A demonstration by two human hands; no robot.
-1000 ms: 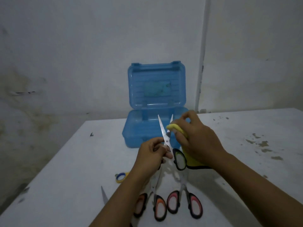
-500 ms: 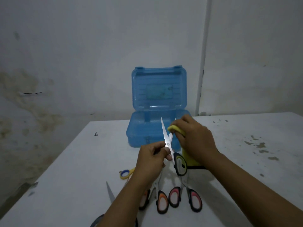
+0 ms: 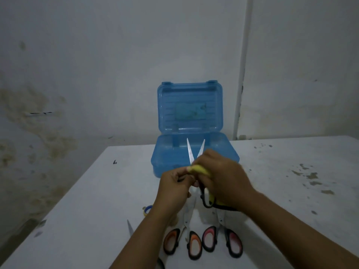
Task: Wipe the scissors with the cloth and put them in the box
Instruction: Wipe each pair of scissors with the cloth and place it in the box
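White table [image 3: 87, 210] — scissors [image 3: 191, 152] before open box [image 3: 229, 152].

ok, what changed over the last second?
The right hand slid the yellow cloth down the blades of the held scissors toward the pivot. The left hand keeps gripping them. Blue box still open, two scissors still on the table.

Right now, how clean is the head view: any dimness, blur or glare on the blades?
Head view: dim and bluish overall; the right hand and yellow cloth are motion-smeared; the raised scissors blades catch a pale sheen without blown-out glare; soft shadows under both forearms on the table; wide-angle bending at the edges.
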